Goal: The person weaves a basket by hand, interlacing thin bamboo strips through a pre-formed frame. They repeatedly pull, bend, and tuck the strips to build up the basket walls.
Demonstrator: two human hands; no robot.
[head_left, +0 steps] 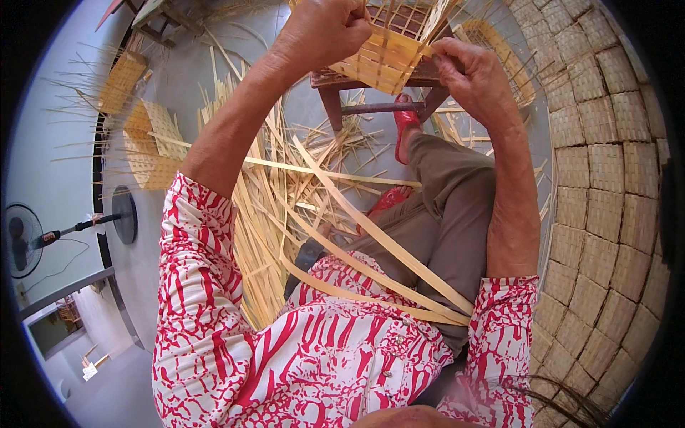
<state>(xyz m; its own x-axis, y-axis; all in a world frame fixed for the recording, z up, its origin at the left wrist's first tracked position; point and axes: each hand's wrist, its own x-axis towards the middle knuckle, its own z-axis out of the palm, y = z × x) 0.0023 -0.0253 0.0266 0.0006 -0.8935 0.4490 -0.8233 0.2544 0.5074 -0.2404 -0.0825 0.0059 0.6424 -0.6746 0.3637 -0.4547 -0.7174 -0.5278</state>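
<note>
A half-woven bamboo basket (389,53) rests on a small wooden stool (357,78) in front of me. My left hand (325,28) presses on the basket's left side with its fingers curled over the weave. My right hand (467,68) pinches a strip at the basket's right edge. Long flat bamboo strips (371,239) run from my lap toward the floor, across my brown trousers (449,207).
Loose bamboo strips (264,185) litter the grey floor. Stacks of finished woven baskets (606,178) fill the right side. More part-woven baskets (153,146) lie at the left. A standing fan (25,242) is at the far left. Red sandals (407,121) are on my feet.
</note>
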